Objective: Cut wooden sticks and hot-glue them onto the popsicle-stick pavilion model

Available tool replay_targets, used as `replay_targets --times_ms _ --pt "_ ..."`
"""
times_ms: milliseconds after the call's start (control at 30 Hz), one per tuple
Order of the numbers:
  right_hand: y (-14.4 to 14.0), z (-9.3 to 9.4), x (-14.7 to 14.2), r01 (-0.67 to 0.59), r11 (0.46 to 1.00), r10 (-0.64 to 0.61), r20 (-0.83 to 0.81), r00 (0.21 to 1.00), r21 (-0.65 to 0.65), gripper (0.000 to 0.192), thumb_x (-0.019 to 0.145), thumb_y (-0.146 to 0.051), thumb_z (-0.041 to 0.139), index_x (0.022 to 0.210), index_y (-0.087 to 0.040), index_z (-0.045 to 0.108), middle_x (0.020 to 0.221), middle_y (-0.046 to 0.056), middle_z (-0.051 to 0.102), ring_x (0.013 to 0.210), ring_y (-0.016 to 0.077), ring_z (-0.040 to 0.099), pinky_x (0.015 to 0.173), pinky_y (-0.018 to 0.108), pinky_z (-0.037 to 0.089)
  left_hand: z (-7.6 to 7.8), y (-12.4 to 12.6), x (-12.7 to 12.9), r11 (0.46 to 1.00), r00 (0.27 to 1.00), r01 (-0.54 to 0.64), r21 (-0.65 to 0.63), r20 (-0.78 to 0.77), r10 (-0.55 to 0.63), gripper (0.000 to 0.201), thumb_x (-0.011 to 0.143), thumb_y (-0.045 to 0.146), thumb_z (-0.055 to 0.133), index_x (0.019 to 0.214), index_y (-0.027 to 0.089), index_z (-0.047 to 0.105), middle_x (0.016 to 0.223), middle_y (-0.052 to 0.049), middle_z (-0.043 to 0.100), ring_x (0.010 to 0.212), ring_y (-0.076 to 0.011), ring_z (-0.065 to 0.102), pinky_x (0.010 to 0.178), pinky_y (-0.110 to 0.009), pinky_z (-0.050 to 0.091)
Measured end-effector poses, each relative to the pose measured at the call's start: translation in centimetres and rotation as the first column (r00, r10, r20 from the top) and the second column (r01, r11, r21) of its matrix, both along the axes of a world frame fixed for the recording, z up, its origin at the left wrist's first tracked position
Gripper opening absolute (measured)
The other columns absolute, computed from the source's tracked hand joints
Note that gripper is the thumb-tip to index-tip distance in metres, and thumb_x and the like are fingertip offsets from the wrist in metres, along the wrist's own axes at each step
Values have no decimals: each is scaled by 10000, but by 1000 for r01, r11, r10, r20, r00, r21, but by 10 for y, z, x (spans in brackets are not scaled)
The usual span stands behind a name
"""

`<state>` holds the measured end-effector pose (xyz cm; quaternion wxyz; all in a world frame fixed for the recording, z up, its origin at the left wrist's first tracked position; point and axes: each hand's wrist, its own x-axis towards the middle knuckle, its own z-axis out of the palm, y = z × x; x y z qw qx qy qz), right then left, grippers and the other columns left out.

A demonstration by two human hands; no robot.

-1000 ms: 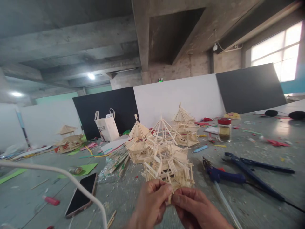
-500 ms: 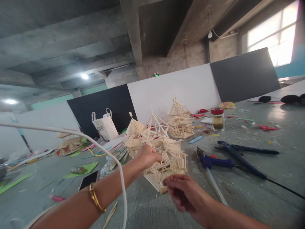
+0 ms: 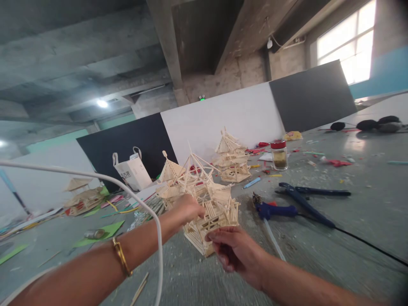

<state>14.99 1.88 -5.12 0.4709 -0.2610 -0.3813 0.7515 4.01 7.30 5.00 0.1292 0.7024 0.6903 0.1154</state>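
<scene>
A stick-built pavilion model (image 3: 212, 212) with a bare pointed roof frame stands tilted on the grey table (image 3: 350, 221). My left hand (image 3: 188, 209) grips its left side at mid height; a gold bangle circles that wrist. My right hand (image 3: 234, 248) pinches the lower front corner of its base. Two more finished stick pavilions stand just behind, one (image 3: 170, 178) to the left and one (image 3: 231, 159) further back to the right.
A blue glue gun (image 3: 276, 211) and dark blue pliers (image 3: 306, 197) lie right of the model. A red-lidded jar (image 3: 279, 154) stands behind. A white cable (image 3: 127, 191) arcs over my left arm. A paper bag (image 3: 132, 172), another pavilion (image 3: 81, 195) and coloured scraps sit at left.
Both hands left a small piece held close to me. My left arm reached forward to the model's side, my right hand took its base corner, and the model now tilts.
</scene>
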Motion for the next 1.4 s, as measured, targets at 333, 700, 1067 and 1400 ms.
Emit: replay_targets --times_ms 333,700,1067,1400 --pt "1 4 5 1 1000 -1 -6 1000 -10 148 624 -295 599 643 -152 568 458 -69 459 323 36 348 313 194 189 -1 7 1 997 997 24 -68 75 -19 282 528 209 591 376 187 355 284 100 237 303 -46 204 341 -218 134" --pt "2 5 6 -20 1000 20 3 1000 2 136 616 -287 594 635 -153 574 465 -67 465 324 36 351 308 192 190 2 7 0 985 989 59 -164 144 -35 258 554 193 579 413 184 363 284 116 218 284 -31 173 337 -204 105" --pt "9 5 8 27 1000 -27 11 1000 -4 188 608 -313 615 693 -149 581 476 -69 475 327 34 355 306 182 210 5 10 2 980 992 89 -180 106 -71 257 531 225 572 401 187 353 297 103 239 289 -39 182 333 -218 104" --pt "7 8 9 43 999 -44 -47 998 -33 197 592 -320 642 672 -156 567 506 -59 482 346 31 358 327 188 174 3 12 3 980 995 82 -179 72 -70 219 541 234 564 417 190 388 281 102 228 291 -49 185 340 -220 112"
